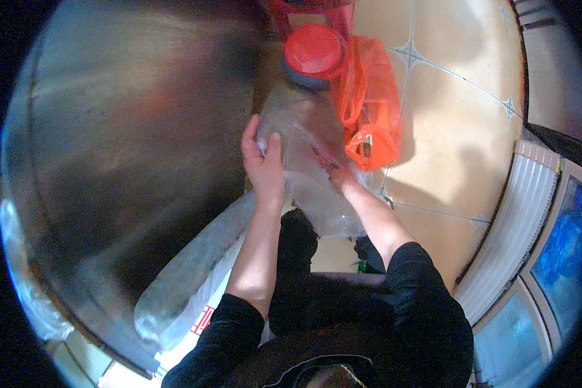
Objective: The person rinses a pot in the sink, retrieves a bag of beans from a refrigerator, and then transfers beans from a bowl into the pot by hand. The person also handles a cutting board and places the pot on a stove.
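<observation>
A sheet-like clear plastic bag [310, 194] spreads between my hands, blurred by motion. My left hand [264, 160] has its edge between thumb and fingers, beside the metal surface. On the other side, my right hand [338, 175] reaches into or behind the film; its fingers are smeared and partly veiled, so their grip is unclear. An orange plastic carrier bag [385, 92] stands on the floor just beyond my right hand, its handles loose and its top gathered. Past the clear film is a round container with a red lid [314, 50].
A broad dark metal surface [140, 136] fills the left side. Along its near edge lies a long roll wrapped in clear plastic [194, 271]. Cream floor tiles [446, 145] extend to the right, towards a pale ribbed panel [509, 233] and framed blue panels [562, 233].
</observation>
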Demonstrator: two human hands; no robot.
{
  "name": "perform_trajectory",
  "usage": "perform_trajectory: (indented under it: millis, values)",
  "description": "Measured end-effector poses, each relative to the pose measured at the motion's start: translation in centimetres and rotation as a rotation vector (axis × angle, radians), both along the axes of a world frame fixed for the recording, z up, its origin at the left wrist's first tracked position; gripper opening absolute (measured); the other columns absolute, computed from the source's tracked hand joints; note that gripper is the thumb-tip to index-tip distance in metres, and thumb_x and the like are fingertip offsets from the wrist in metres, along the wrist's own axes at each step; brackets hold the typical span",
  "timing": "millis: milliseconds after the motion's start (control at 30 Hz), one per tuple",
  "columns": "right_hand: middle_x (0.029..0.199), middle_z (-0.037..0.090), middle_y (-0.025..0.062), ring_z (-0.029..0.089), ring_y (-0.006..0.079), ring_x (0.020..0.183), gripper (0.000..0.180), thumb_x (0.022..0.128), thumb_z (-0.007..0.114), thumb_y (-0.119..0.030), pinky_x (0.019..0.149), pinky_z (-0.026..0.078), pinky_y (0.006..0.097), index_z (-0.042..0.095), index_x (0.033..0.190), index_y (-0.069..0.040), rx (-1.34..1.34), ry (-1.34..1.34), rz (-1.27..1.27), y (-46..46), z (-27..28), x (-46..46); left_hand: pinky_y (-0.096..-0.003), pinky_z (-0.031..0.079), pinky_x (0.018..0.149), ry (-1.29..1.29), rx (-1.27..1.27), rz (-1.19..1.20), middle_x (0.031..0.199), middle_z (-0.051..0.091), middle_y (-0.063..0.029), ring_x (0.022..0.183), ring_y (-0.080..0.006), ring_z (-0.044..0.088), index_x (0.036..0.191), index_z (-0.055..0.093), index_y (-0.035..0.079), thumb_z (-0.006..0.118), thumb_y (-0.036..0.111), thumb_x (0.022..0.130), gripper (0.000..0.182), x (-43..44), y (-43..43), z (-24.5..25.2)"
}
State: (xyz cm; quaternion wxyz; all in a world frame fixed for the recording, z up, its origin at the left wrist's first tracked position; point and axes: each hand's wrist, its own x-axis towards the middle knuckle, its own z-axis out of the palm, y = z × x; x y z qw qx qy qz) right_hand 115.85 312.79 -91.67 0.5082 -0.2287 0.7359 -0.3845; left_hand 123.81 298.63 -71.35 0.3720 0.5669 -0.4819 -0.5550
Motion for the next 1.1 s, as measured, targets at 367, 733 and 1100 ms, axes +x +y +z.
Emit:
perform_trajectory:
  millis: [367,733,1100]
  values:
    - [0.09,0.062,0.0245,0.063,0.0323,0.086,0.031,0.085,0.048,-0.023,0.074,0.049,0.0412,0.06,0.105,-0.003,0.257,0.25,0.253,16.5,25.0,-4.1,-0.0216,0.039,0.085,0.083,0.248,-0.267,0.114,0.052,-0.0032,0.093,-0.0071,0.048,0.124,0.047,0.005,0.052,0.007,0.088,0.036,-1.0,6.7,28.4]
    - [0.09,0.066,0.0124,0.062,0.0213,0.083,0.024,0.079,0.064,-0.019,0.075,0.048,0.0336,0.064,0.098,-0.005,0.249,-0.01,0.349,23.8,51.5,-10.5,-0.0188,0.036,0.057,0.247,0.383,-0.669,0.077,0.047,0.0053,0.064,-0.0033,0.042,0.13,0.04,0.009,0.056,0.013,0.089,0.044,2.0,16.3,51.7]
    - [0.08,0.063,0.0006,0.054,0.0065,0.071,0.024,0.079,0.067,-0.015,0.062,0.041,0.0206,0.065,0.095,0.003,-0.266,-0.442,0.301,22.4,76.1,-13.2,-0.0305,0.043,0.085,0.073,0.443,-0.932,0.101,0.055,-0.0093,0.093,-0.0147,0.054,0.134,0.033,0.007,0.052,0.034,0.092,0.053,6.6,26.8,53.9]
